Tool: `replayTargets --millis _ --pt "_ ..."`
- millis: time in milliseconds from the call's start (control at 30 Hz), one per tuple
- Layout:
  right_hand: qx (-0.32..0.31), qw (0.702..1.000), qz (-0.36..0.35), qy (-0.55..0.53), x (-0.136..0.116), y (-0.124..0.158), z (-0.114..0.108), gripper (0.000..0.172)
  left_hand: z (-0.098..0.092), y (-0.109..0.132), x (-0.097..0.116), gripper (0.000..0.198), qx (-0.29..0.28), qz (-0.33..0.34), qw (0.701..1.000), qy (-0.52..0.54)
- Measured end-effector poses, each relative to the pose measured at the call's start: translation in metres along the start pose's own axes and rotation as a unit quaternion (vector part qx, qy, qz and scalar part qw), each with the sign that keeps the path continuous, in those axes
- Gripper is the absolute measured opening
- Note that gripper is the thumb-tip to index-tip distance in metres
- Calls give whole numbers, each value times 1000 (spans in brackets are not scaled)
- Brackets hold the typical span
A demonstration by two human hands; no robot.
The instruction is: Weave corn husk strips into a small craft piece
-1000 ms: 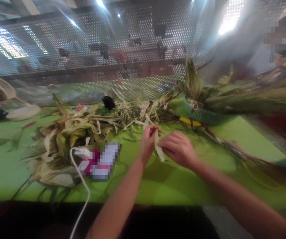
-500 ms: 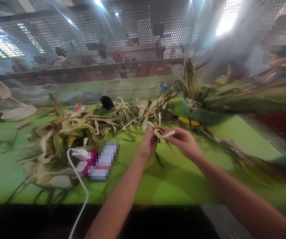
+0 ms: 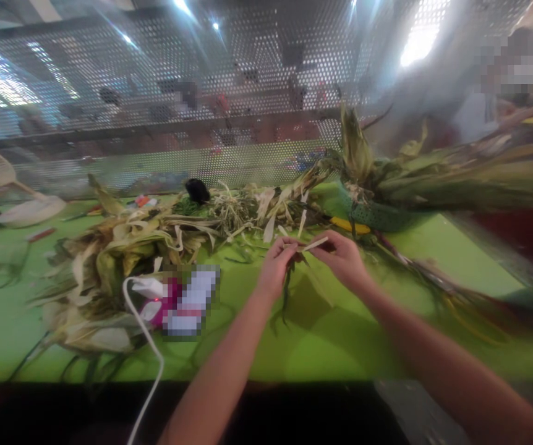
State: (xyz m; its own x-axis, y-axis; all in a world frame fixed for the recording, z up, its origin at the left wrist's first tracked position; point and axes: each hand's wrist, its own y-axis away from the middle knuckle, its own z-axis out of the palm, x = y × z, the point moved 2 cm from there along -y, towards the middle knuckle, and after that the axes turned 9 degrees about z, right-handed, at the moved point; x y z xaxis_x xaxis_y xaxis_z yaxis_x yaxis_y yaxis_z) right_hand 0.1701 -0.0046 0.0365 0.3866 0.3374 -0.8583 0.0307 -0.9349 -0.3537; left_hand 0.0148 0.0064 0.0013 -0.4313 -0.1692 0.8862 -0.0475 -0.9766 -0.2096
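Over the green tabletop, my left hand (image 3: 276, 264) is closed in a pinch on a small piece of folded husk strips, with dark leaf ends hanging below it. Close by on its right, my right hand (image 3: 341, 256) pinches a pale strip of corn husk (image 3: 316, 243) between thumb and fingers. Another narrow pale strip (image 3: 302, 224) sticks up between the two hands. The exact fold at the fingertips is too small and blurred to make out. Dried corn husks (image 3: 127, 244) lie heaped to the left of my hands.
A pixelated phone (image 3: 192, 301) and a magenta device with a white cable (image 3: 155, 346) lie left of my arms. At the right, a green basket (image 3: 378, 213) holds long husks. Scissors with yellow handles (image 3: 350, 225) lie beside it. A white fan (image 3: 29, 210) stands far left; a perforated screen (image 3: 266, 93) rises behind.
The husk strip in my right hand has straightened from a bent loop into a flatter line. A translucent strip now hangs below the hands. Both hands stay nearly in place.
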Motion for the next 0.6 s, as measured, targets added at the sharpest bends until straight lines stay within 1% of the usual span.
replayTargets --millis 33,67,100,167,200,267,333,400,467,600 --pt "19 999 -13 36 0 0 -1 9 -1 -1 -1 19 8 0 1000 -11" --pt "41 995 -36 79 -2 0 -3 14 -1 -2 -1 21 20 2 1000 -20" --pt "61 988 -69 128 -4 1 -4 23 -2 -2 -1 22 33 6 999 -26" --pt "80 960 -150 222 -8 3 -4 39 -4 -4 -2 24 57 17 998 -24" --pt "74 943 -187 264 -10 3 -4 41 -4 -5 -2 24 64 20 998 -18" --pt "44 912 -242 329 -12 5 -1 40 -4 -5 -2 25 71 16 997 1" --pt "14 892 -268 362 -11 6 1 39 -4 -5 -3 26 78 2 997 18" --pt "-4 888 -279 364 -10 5 2 34 -5 -4 -3 27 77 -9 997 21" --pt "-8 896 -280 344 -8 4 1 27 -5 -4 -2 28 64 -6 998 -2" --pt "-12 916 -272 294 -6 3 0 16 -5 -4 1 26 20 22 993 -112"
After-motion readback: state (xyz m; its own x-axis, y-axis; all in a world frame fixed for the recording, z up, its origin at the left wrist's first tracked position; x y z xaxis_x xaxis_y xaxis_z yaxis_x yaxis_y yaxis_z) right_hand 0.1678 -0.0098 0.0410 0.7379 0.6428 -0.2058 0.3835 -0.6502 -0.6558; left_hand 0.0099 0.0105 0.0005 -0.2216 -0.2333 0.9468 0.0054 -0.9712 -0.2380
